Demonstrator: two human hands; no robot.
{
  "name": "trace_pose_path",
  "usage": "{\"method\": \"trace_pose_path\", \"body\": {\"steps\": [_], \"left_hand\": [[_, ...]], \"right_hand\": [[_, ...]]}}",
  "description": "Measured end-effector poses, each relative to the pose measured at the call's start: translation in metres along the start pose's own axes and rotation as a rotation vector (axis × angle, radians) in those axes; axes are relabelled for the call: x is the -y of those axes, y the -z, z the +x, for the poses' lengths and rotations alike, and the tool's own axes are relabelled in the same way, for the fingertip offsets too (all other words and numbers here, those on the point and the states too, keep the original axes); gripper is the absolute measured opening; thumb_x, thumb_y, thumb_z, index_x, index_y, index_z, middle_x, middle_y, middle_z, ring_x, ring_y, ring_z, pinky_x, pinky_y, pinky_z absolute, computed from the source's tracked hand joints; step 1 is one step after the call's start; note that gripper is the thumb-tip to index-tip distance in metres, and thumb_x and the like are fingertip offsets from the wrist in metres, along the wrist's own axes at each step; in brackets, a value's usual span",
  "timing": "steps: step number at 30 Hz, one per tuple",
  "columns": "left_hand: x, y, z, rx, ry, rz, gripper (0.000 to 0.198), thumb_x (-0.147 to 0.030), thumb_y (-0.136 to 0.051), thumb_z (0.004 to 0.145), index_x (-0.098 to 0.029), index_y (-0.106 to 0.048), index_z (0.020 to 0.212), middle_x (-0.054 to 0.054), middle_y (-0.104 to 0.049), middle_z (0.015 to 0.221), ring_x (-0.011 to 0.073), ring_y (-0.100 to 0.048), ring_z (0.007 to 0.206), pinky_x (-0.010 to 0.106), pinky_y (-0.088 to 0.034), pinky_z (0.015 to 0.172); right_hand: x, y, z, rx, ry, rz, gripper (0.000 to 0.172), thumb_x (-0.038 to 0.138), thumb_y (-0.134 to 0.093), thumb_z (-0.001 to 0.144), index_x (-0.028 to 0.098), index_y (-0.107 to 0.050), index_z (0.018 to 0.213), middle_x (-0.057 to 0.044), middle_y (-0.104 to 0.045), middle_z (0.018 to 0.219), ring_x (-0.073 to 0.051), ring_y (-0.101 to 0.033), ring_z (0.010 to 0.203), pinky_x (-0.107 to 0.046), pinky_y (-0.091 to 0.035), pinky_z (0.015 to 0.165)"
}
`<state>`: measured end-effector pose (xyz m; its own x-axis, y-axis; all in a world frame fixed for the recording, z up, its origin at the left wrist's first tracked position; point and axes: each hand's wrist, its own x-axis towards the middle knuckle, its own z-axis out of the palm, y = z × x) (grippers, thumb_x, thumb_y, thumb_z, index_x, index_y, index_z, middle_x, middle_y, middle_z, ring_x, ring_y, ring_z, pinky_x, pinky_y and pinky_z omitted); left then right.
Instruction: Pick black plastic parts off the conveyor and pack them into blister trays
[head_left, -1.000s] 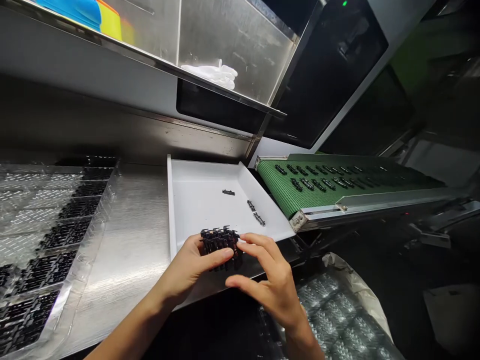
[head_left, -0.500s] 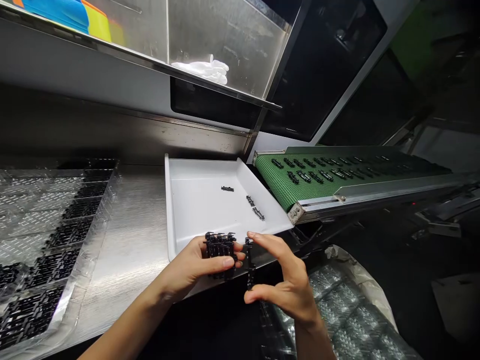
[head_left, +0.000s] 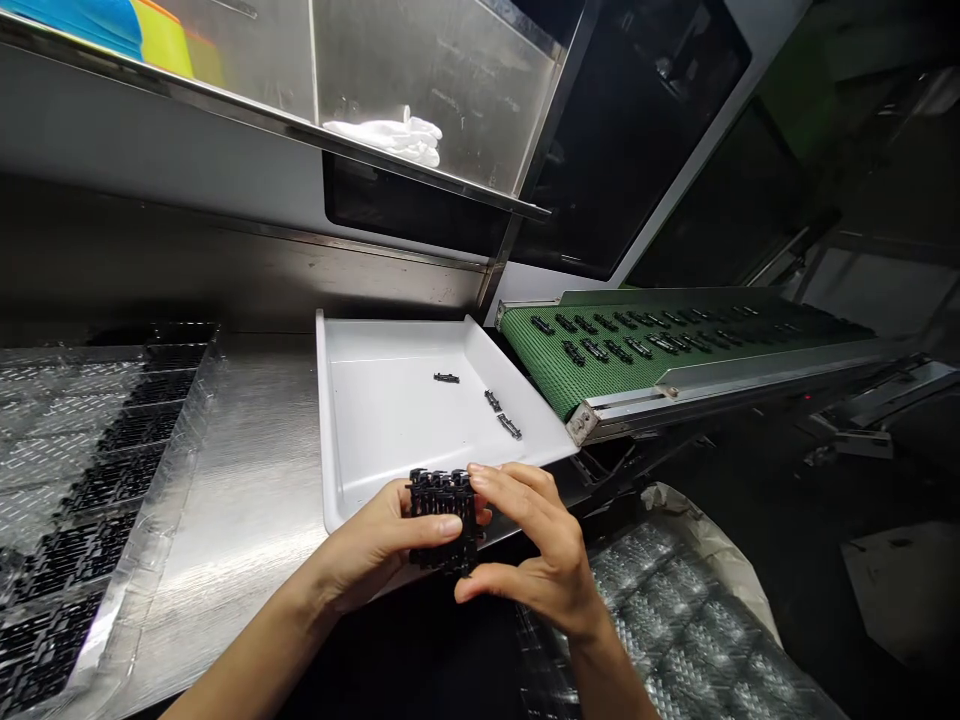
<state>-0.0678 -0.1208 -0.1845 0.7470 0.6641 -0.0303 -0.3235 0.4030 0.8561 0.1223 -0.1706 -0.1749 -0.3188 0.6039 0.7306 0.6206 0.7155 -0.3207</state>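
My left hand (head_left: 382,545) is closed around a stack of slim black plastic parts (head_left: 435,498), its thumb lying across their front. My right hand (head_left: 536,540) pinches one black part by its two ends, forefinger on top and thumb below, against the right side of the stack. Whether that part touches its neighbours all along cannot be made out. Behind the hands stands a white tray (head_left: 375,420) with three loose black parts (head_left: 508,426) lying in its right half.
A green conveyor belt (head_left: 540,375) carrying rows of black parts runs off to the right. At left lies a clear compartment tray (head_left: 150,560) partly filled with them. White gloves (head_left: 390,137) rest on the shelf above. Lower right is a bag of clear plastic trays (head_left: 690,620).
My right hand has moved left, bringing its single black part from beside the stack up against it. The view has shifted slightly to the right.
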Motion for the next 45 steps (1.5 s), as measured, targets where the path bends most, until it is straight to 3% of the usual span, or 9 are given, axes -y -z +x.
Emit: {"method": "trace_pose_path", "body": {"steps": [7, 12, 17, 22, 26, 29, 35, 40, 45], "left_hand": [[0.004, -0.001, 0.007, -0.118, 0.027, -0.143, 0.032, -0.028, -0.086, 0.064, -0.017, -0.076, 0.091, 0.007, -0.074, 0.088, 0.0203, -0.067, 0.080, 0.029, -0.052, 0.075], [0.002, -0.006, 0.008, -0.228, 0.043, -0.157, 0.039, -0.028, -0.088, 0.061, -0.016, -0.075, 0.095, 0.009, -0.076, 0.093, 0.0235, -0.070, 0.084, 0.034, -0.053, 0.084], [0.001, -0.003, 0.004, -0.224, 0.009, -0.143, 0.042, -0.032, -0.089, 0.059, -0.017, -0.076, 0.095, 0.008, -0.078, 0.093, 0.0248, -0.071, 0.086, 0.034, -0.053, 0.085], [-0.003, 0.012, -0.001, -0.278, -0.069, -0.109, 0.038, -0.035, -0.086, 0.065, -0.019, -0.075, 0.098, 0.006, -0.077, 0.097, 0.0227, -0.070, 0.088, 0.032, -0.051, 0.086], [-0.007, 0.017, -0.003, -0.213, -0.032, -0.042, 0.033, -0.032, -0.084, 0.068, -0.017, -0.075, 0.096, 0.007, -0.076, 0.093, 0.0227, -0.068, 0.090, 0.031, -0.050, 0.085], [-0.006, 0.012, -0.003, -0.091, 0.007, -0.036, 0.031, -0.029, -0.083, 0.069, -0.014, -0.075, 0.095, 0.008, -0.076, 0.092, 0.0197, -0.066, 0.087, 0.026, -0.050, 0.080], [0.008, -0.002, -0.010, -0.108, 0.054, -0.259, 0.029, -0.025, -0.079, 0.074, -0.018, -0.072, 0.101, 0.007, -0.075, 0.094, 0.0209, -0.068, 0.088, 0.033, -0.053, 0.084], [0.010, -0.002, -0.017, -0.175, 0.043, -0.265, 0.027, -0.025, -0.077, 0.076, -0.018, -0.072, 0.102, 0.008, -0.075, 0.098, 0.0209, -0.068, 0.089, 0.031, -0.055, 0.080], [0.008, 0.001, -0.019, -0.145, 0.047, -0.271, 0.026, -0.024, -0.078, 0.075, -0.018, -0.073, 0.100, 0.007, -0.075, 0.096, 0.0189, -0.069, 0.087, 0.027, -0.055, 0.078]], "right_hand": [[-0.017, 0.000, 0.011, 0.156, -0.108, 0.047, 0.083, 0.048, -0.089, 0.057, 0.026, -0.057, 0.131, -0.007, -0.065, 0.125, -0.028, -0.056, 0.119, -0.041, -0.047, 0.103], [-0.094, 0.045, 0.076, 0.084, -0.637, -0.469, 0.028, 0.032, -0.054, 0.096, 0.018, -0.066, 0.117, -0.011, -0.066, 0.120, -0.023, -0.062, 0.110, -0.035, -0.048, 0.096], [-0.156, 0.079, 0.128, 0.059, -0.885, -0.672, 0.015, 0.012, -0.066, 0.084, 0.008, -0.070, 0.098, -0.019, -0.069, 0.104, -0.030, -0.062, 0.107, -0.043, -0.047, 0.091], [-0.103, 0.080, 0.119, 0.165, -0.753, -0.568, 0.017, 0.012, -0.055, 0.088, 0.015, -0.071, 0.092, -0.009, -0.071, 0.093, -0.022, -0.065, 0.094, -0.031, -0.048, 0.085], [-0.019, 0.067, 0.085, 0.593, -0.313, -0.050, 0.015, 0.018, -0.056, 0.091, 0.021, -0.070, 0.090, -0.001, -0.068, 0.091, -0.016, -0.064, 0.084, -0.025, -0.051, 0.078], [0.016, 0.049, 0.066, 0.551, -0.197, 0.105, 0.013, 0.019, -0.059, 0.092, 0.021, -0.069, 0.100, -0.003, -0.068, 0.096, -0.015, -0.064, 0.087, -0.024, -0.052, 0.079], [0.019, 0.014, 0.042, 0.176, -0.161, 0.066, 0.023, 0.018, -0.064, 0.090, 0.018, -0.067, 0.114, -0.005, -0.072, 0.108, -0.017, -0.067, 0.101, -0.026, -0.052, 0.094], [0.016, 0.011, 0.028, 0.282, -0.088, 0.092, 0.080, 0.037, -0.083, 0.071, 0.019, -0.048, 0.141, -0.009, -0.057, 0.137, -0.023, -0.054, 0.127, -0.030, -0.043, 0.110], [0.014, 0.010, 0.026, 0.266, -0.061, 0.121, 0.086, 0.033, -0.086, 0.067, 0.023, -0.046, 0.143, -0.007, -0.057, 0.137, -0.022, -0.054, 0.126, -0.030, -0.043, 0.110]]}}
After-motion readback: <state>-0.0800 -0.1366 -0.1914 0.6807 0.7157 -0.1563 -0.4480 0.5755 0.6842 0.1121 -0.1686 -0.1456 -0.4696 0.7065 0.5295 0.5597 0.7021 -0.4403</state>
